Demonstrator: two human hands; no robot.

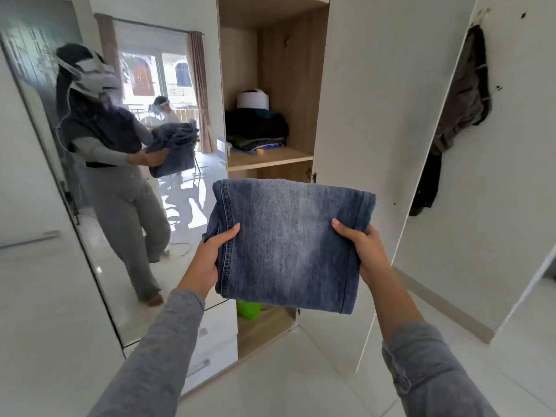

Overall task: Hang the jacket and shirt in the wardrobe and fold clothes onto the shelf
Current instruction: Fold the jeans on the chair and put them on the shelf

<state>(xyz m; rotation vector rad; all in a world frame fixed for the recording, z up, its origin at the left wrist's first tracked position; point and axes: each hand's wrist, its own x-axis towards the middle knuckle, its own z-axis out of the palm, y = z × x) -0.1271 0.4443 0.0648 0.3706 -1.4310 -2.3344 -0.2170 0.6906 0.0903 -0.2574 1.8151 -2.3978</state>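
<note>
- We hold the folded jeans (288, 245) flat in front of the open wardrobe (288, 70), below the level of the shelf (270, 159) and well short of it.
- The left hand (210, 257) grips the left seam edge with the thumb on top. The right hand (361, 248) grips the right edge likewise. The fingers beneath the denim are hidden.
- Risk: only the two side grips carry the bundle. If either loosens during the lift, we judge the layers may slide apart and the fold may open.
- Risk: the shelf already carries a stack of dark clothes (255, 127), with a white round object (252, 99) showing above it. Bare board shows mainly at the front right, so a push too deep may shove or topple the stack.
- Risk: the open door (361, 115) stands just beside the right hand. A wide swing may catch the denim on the door edge.
</note>
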